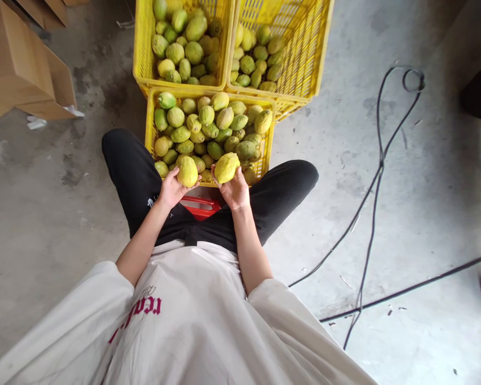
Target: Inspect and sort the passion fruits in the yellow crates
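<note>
My left hand (pixel 173 188) is closed round the side of a yellow lemon (pixel 187 171). A second, bumpier yellow lemon (pixel 226 168) rests in the curled fingers of my right hand (pixel 235 189). Both lemons are held side by side, a short gap apart, over the near edge of a yellow plastic crate (pixel 149 125). Many green and yellow lemons (pixel 206 115) fill that crate between my knees. The undersides of the two held lemons and some of my fingertips are hidden.
Behind stand two more yellow crates, a left one (pixel 141 59) and a right one (pixel 304 59), both with green-yellow lemons. Open cardboard boxes (pixel 20 64) are at the upper left. Under me is a red seat (pixel 202 208). Black cables (pixel 379 171) lie across the concrete floor at right.
</note>
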A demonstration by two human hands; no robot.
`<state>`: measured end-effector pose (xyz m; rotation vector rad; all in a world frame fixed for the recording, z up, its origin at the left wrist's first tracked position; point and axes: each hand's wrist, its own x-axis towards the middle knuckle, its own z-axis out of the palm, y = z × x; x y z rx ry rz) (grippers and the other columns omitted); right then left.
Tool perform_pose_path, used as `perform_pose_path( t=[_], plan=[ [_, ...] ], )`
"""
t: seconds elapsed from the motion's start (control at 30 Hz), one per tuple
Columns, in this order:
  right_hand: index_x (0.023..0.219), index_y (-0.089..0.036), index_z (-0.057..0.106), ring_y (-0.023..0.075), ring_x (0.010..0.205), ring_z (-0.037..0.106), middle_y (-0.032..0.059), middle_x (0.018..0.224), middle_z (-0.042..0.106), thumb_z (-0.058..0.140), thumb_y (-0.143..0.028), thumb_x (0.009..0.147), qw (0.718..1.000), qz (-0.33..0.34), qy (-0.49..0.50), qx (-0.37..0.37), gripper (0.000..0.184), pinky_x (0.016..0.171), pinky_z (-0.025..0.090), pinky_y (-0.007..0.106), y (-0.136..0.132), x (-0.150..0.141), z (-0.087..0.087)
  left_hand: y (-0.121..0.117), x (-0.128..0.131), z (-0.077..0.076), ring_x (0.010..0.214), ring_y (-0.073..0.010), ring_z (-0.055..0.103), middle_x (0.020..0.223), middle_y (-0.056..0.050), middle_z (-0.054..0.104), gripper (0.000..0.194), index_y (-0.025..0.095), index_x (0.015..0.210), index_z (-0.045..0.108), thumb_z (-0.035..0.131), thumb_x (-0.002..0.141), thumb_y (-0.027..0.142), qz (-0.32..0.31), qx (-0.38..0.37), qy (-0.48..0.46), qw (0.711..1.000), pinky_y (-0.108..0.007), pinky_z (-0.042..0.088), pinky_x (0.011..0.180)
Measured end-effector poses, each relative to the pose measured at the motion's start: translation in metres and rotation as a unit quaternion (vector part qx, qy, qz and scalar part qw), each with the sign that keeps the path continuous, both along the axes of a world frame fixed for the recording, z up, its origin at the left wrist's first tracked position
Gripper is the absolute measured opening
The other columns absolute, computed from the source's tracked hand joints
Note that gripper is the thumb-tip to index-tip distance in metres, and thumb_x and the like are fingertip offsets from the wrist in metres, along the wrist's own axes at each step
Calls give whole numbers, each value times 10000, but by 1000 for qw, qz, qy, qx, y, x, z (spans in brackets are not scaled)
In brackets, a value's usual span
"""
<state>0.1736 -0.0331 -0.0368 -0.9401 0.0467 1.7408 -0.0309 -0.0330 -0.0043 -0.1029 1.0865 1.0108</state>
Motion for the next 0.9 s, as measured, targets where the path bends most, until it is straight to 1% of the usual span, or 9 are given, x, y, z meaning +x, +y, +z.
perform_pose_path(
  t=[0.07, 0.17, 0.23, 0.33, 0.43, 0.53, 0.63, 0.73, 0.9],
  plan=[
    [1226, -307, 766, 245, 1157, 872, 26, 1163, 879, 709, -432, 1143, 1000, -4, -8, -14, 160, 929, 787, 365, -1, 1, -4, 0, -1, -2, 1114, -317, 933, 1253, -150, 914, 455, 164, 1589, 695, 550, 1205, 360, -12, 6, 1, 1000, -375, 755, 892],
    [1160, -285, 773, 200, 930, 829, 24, 1086, 862, 783, -424, 1085, 999, 18, -8, -31, 159, 727, 735, 260, -3, 3, -7, 0, -2, -4, 941, -275, 931, 1144, -110, 904, 447, 188, 1555, 702, 663, 1192, 446, -23, 4, 12, 1000, -280, 692, 681],
    [1169, -280, 772, 182, 888, 798, 29, 1100, 860, 815, -412, 1044, 999, 33, -1, -22, 187, 647, 679, 208, -4, 5, -8, -1, -2, -5, 836, -241, 915, 1035, -54, 878, 398, 208, 1499, 709, 732, 1165, 424, -17, 4, 22, 1000, -244, 640, 596],
    [1213, -304, 763, 176, 884, 768, 28, 1179, 863, 819, -441, 1039, 999, 45, -1, 3, 228, 576, 613, 178, -4, 7, -10, -2, 0, -4, 765, -216, 891, 950, -23, 845, 257, 206, 1373, 727, 731, 1149, 331, -9, 8, 35, 999, -231, 607, 564],
    [1232, -310, 755, 201, 953, 795, 37, 1215, 866, 797, -516, 1064, 999, 52, 0, 15, 269, 595, 637, 203, -3, 8, -10, -2, 2, -1, 824, -236, 899, 936, -47, 840, 193, 184, 1294, 752, 701, 1130, 272, -17, 14, 43, 999, -245, 615, 599],
    [1257, -291, 759, 272, 1132, 851, 72, 1245, 883, 722, -572, 1082, 999, 42, 20, 10, 333, 682, 719, 278, -2, 8, -9, -1, 2, 1, 925, -284, 916, 944, -80, 851, 248, 166, 1302, 765, 626, 1129, 275, -22, 13, 33, 999, -270, 626, 617],
    [1353, -288, 749, 347, 1318, 847, 97, 1262, 896, 644, -501, 1064, 999, 18, 33, 4, 374, 851, 798, 449, -2, 7, -4, 0, 0, 3, 1040, -333, 927, 1067, -142, 897, 374, 152, 1363, 761, 522, 1141, 333, -18, 12, 8, 1000, -294, 644, 617],
    [1428, -282, 727, 357, 1324, 857, 93, 1202, 900, 632, -395, 1022, 999, 7, 32, 5, 432, 971, 802, 569, -3, 4, -1, 0, -2, 2, 1132, -356, 924, 1180, -176, 913, 468, 139, 1457, 742, 499, 1116, 347, -10, 9, -1, 1000, -316, 684, 668],
    [1305, -304, 729, 265, 1111, 889, 44, 1132, 893, 750, -454, 1075, 1000, 14, 13, -8, 276, 935, 812, 432, -1, 3, -4, -1, -3, -1, 1231, -369, 917, 1171, -138, 917, 429, 162, 1459, 708, 537, 1096, 311, -12, 7, -13, 1000, -452, 776, 944]
  ],
)
